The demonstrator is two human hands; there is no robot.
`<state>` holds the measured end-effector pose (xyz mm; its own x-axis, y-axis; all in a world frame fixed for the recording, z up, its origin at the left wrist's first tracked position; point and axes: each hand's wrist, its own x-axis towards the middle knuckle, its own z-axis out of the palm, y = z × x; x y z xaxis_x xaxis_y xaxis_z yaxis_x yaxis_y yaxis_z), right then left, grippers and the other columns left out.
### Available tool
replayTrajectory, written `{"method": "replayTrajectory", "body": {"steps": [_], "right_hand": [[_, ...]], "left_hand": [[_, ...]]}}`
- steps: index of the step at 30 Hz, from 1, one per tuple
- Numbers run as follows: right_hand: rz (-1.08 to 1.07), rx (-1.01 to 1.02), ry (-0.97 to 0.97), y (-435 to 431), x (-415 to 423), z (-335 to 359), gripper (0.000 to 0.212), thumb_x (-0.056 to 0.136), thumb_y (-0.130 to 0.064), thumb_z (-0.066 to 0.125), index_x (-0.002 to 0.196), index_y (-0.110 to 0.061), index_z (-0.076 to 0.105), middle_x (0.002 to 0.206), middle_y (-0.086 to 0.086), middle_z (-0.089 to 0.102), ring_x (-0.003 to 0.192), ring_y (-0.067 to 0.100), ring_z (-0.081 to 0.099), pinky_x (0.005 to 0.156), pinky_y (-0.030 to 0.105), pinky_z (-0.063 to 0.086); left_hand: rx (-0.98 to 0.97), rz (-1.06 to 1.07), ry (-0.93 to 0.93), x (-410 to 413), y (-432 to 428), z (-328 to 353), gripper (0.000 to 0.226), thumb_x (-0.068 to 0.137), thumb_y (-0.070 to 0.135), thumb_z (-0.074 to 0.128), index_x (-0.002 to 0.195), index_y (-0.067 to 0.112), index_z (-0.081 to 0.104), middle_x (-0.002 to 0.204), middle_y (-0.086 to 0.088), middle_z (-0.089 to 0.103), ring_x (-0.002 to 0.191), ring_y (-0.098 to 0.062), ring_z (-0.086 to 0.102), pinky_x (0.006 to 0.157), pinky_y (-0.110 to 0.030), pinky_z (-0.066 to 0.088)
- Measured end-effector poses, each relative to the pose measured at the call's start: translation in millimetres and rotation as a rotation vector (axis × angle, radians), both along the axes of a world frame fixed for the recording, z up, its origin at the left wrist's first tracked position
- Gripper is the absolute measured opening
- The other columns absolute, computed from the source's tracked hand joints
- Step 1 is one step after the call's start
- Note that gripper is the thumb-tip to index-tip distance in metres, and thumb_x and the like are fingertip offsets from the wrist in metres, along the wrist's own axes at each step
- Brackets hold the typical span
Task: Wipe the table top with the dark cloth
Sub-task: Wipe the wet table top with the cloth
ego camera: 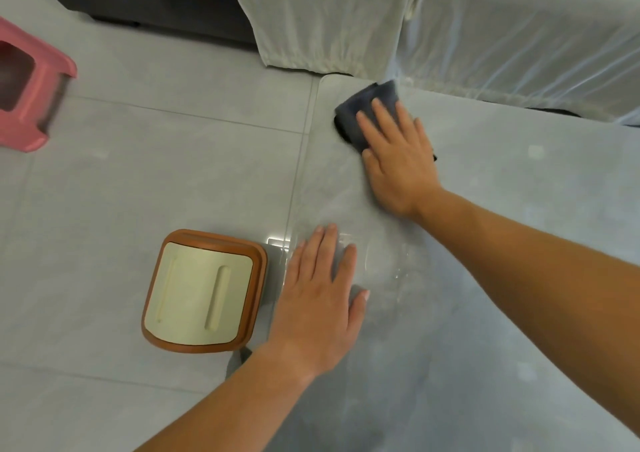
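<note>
A glossy grey table top (485, 296) fills the right half of the head view, its left edge running down the middle. A dark folded cloth (360, 112) lies near the table's far left corner. My right hand (398, 161) presses flat on the cloth, fingers spread over it, and covers its near part. My left hand (318, 299) rests flat on the table beside its left edge, fingers apart, holding nothing. A smeared damp patch shows between the two hands.
A brown stool with a cream seat (204, 292) stands on the tiled floor close to the table's left edge. A pink plastic stool (27, 84) sits at far left. A pale sheet-covered sofa (450, 26) borders the table's far side.
</note>
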<state>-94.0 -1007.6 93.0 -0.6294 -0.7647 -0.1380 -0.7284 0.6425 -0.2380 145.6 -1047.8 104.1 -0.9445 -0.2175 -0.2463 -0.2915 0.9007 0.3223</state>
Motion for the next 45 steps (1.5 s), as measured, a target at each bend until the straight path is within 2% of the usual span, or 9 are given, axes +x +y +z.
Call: {"method": "replayTrajectory", "body": {"steps": [5, 9, 12, 17, 21, 26, 34, 41, 45], "right_hand": [[0.504, 0.074, -0.020, 61.0, 33.0, 2.1, 0.056, 0.104, -0.039, 0.030, 0.158, -0.027, 0.028, 0.167, 0.000, 0.015, 0.155, 0.030, 0.004, 0.125, 0.048, 0.005], [0.211, 0.046, 0.013, 61.8, -15.5, 2.8, 0.058, 0.101, -0.036, 0.030, 0.157, -0.022, 0.028, 0.167, 0.006, 0.018, 0.154, 0.036, 0.011, 0.121, 0.057, 0.014], [-0.009, 0.024, -0.007, 54.7, 0.1, 1.2, 0.057, 0.103, -0.037, 0.029, 0.159, -0.024, 0.023, 0.168, 0.005, 0.014, 0.154, 0.036, 0.005, 0.123, 0.056, 0.006], [0.309, -0.017, 0.028, 107.6, 86.5, -5.2, 0.054, 0.104, -0.038, 0.032, 0.156, -0.023, 0.033, 0.166, 0.004, 0.020, 0.154, 0.035, 0.010, 0.123, 0.055, 0.011], [0.484, 0.027, 0.065, 124.8, 62.8, -3.2, 0.054, 0.102, -0.038, 0.033, 0.155, -0.025, 0.036, 0.165, 0.003, 0.023, 0.153, 0.033, 0.017, 0.122, 0.056, 0.015], [-0.116, 0.011, 0.005, 113.3, 54.6, -3.5, 0.058, 0.103, -0.040, 0.024, 0.159, -0.024, 0.022, 0.168, 0.006, 0.015, 0.154, 0.035, 0.007, 0.124, 0.053, 0.005], [0.426, 0.048, 0.010, 113.5, 104.1, 0.1, 0.056, 0.105, -0.042, 0.030, 0.157, -0.023, 0.032, 0.166, 0.005, 0.022, 0.154, 0.037, 0.012, 0.122, 0.056, 0.013], [0.092, 0.011, 0.020, 3.2, 74.8, -6.5, 0.057, 0.105, -0.039, 0.029, 0.159, -0.029, 0.017, 0.169, 0.001, 0.010, 0.154, 0.036, 0.002, 0.123, 0.055, 0.003], [0.537, 0.020, 0.043, 56.2, 119.4, -5.0, 0.056, 0.104, -0.036, 0.037, 0.158, -0.028, 0.024, 0.168, 0.000, 0.017, 0.155, 0.033, 0.005, 0.124, 0.055, 0.007]], "left_hand": [[-0.047, 0.008, -0.034, 31.1, 14.8, -2.2, 0.067, 0.102, 0.051, 0.026, 0.158, 0.015, 0.018, 0.166, -0.017, 0.004, 0.154, -0.031, -0.002, 0.120, -0.049, 0.009], [-0.067, 0.002, -0.051, 41.5, 21.3, -7.4, 0.068, 0.102, 0.049, 0.026, 0.159, 0.015, 0.011, 0.167, -0.016, -0.004, 0.153, -0.030, -0.010, 0.119, -0.049, 0.006], [-0.083, 0.009, -0.051, 40.9, 22.9, -11.2, 0.069, 0.101, 0.049, 0.029, 0.159, 0.014, 0.011, 0.167, -0.016, -0.004, 0.153, -0.030, -0.011, 0.121, -0.049, 0.003], [-0.074, 0.035, -0.052, 40.5, 26.2, -14.0, 0.070, 0.101, 0.050, 0.027, 0.159, 0.015, 0.010, 0.167, -0.015, -0.006, 0.153, -0.028, -0.013, 0.123, -0.050, 0.003], [-0.056, 0.047, -0.033, 41.2, 25.2, -13.1, 0.067, 0.102, 0.048, 0.028, 0.159, 0.016, 0.010, 0.167, -0.014, -0.004, 0.153, -0.027, -0.012, 0.124, -0.050, 0.005], [-0.051, 0.072, -0.031, 53.9, 30.8, -12.3, 0.065, 0.102, 0.046, 0.026, 0.158, 0.015, 0.012, 0.166, -0.018, -0.004, 0.153, -0.030, -0.011, 0.123, -0.049, 0.004], [-0.024, 0.089, -0.037, 89.8, 58.8, -12.5, 0.066, 0.102, 0.051, 0.029, 0.158, 0.018, 0.016, 0.167, -0.013, -0.002, 0.153, -0.029, -0.007, 0.124, -0.048, 0.010], [-0.043, 0.073, -0.028, 91.5, 55.2, -15.0, 0.063, 0.103, 0.047, 0.029, 0.158, 0.018, 0.017, 0.167, -0.014, 0.002, 0.154, -0.028, -0.007, 0.122, -0.046, 0.008], [-0.071, 0.071, -0.064, 100.0, 59.0, -10.2, 0.065, 0.103, 0.051, 0.027, 0.158, 0.019, 0.017, 0.167, -0.013, 0.001, 0.154, -0.029, -0.006, 0.124, -0.046, 0.002]]}}
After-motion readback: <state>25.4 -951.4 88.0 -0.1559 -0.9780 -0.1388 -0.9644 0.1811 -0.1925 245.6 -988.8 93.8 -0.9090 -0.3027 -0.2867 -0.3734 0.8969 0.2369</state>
